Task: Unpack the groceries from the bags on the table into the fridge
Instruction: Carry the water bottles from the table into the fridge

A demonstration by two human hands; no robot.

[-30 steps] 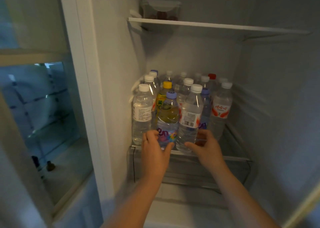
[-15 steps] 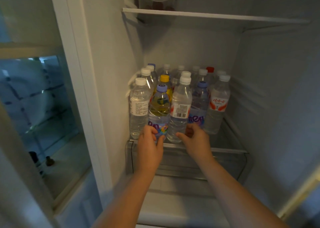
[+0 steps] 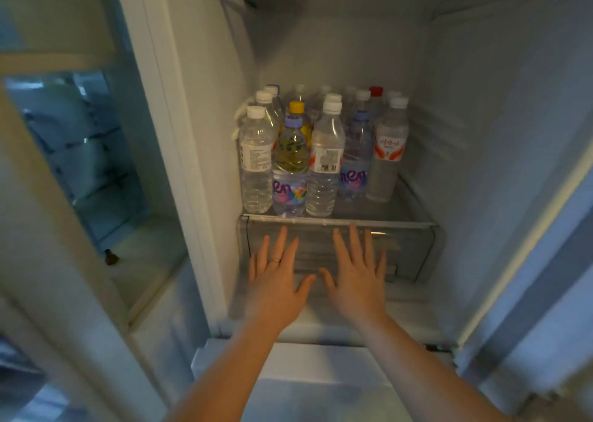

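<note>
Many bottles point(image 3: 324, 164) stand in the fridge point(image 3: 481, 100) already. Our left hand point(image 3: 274, 280) and right hand point(image 3: 356, 277) are spread flat and empty. We see no bags, so we cannot tell what is left.

Two bare hands and two bare forearms were in shot. The left hand point(image 3: 275, 282) sat near 6 o'clock of frame centre and the right hand point(image 3: 357, 277) near 5 o'clock. The forearms were uncovered all the way to the bottom edge. The left hand wore one thin pale ring point(image 3: 276, 260) low on a central finger — which finger was hard to tell. Its metal tone was unclear in the dim light — slight blur too.
</note>
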